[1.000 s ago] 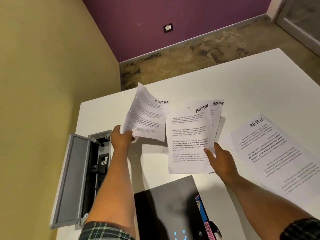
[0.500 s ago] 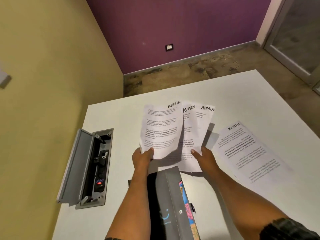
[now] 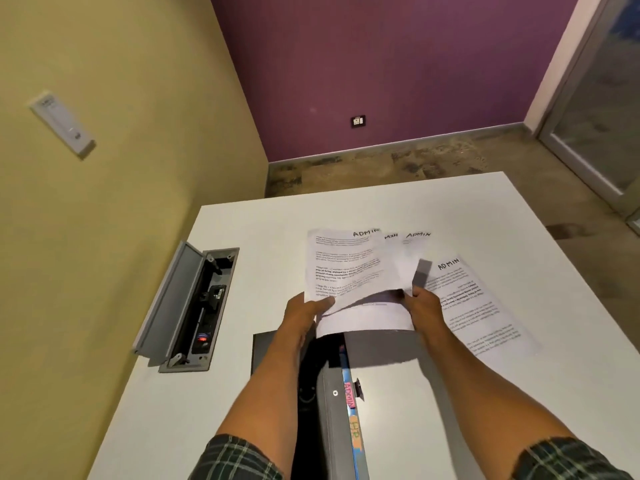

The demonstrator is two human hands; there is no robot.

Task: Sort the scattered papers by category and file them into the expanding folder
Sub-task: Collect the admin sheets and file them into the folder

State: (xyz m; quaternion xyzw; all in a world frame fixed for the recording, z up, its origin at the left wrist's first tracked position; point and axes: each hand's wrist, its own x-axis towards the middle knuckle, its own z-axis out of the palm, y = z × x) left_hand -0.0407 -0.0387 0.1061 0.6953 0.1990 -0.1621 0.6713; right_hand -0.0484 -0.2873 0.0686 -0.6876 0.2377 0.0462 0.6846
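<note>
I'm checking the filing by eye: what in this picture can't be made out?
- Held ADMIN sheets, head view: body text motion-blurred; their count hidden by overlap.
- Expanding folder: pockets hidden by left forearm and bottom edge.
- Orange tab: lettering too small.

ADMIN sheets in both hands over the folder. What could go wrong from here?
1. The held ADMIN sheets are fanned, edges uneven; they may snag or crumple entering the expanding folder.
2. One ADMIN sheet on the table could be forgotten.
3. The left hand and right hand grip only the bottom corners; sheets could slip.
</note>
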